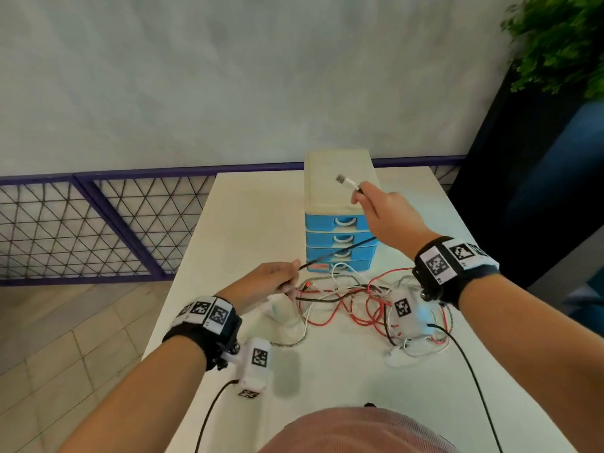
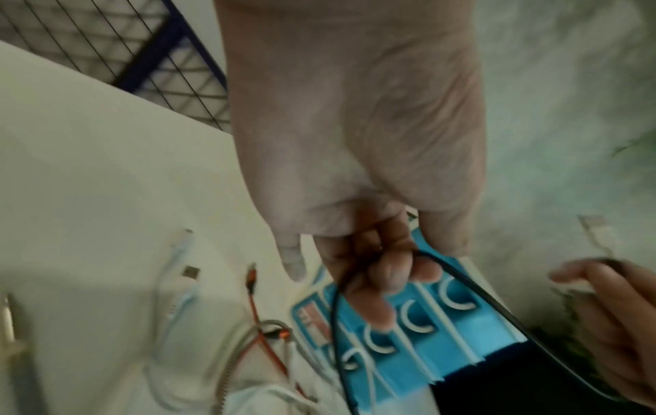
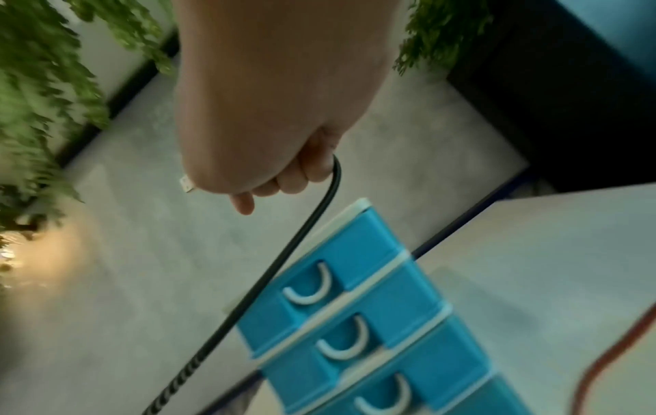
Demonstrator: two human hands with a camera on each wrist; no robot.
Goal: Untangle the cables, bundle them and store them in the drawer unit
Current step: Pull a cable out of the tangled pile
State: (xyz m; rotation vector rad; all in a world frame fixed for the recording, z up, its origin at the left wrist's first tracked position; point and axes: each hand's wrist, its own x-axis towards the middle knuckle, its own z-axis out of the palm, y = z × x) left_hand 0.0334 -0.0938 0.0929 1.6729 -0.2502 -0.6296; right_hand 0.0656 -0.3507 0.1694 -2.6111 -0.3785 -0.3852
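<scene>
Nearest the head camera, two forearms with tagged wristbands reach out over a white table (image 1: 248, 204), where the untangling has only begun. One black cable (image 1: 340, 250) is being drawn out of the pile; nothing looks bundled yet, and all four blue drawers of the drawer unit (image 1: 338, 230) at the far middle of the table appear closed.

Raised in front of the unit's top, the right hand (image 1: 385, 212) is clenched around the black cable's end, with the white USB plug (image 1: 346, 182) sticking out past the fingers toward the far left. From that grip the cable runs down and to the left, fairly taut, across the drawer fronts to the left hand (image 1: 273, 277), which hangs lower and nearer. The left wrist view shows its fingers (image 2: 387, 283) curled round the black cable, which then drops toward the table.

Between and beneath the two hands, near the unit's foot, lies the remaining tangle (image 1: 366, 305): red, white and braided leads crossing one another. The black cable's trailing part seems still caught in it.

By this showing, every cable is yet to be freed, coiled and put in a drawer.
</scene>
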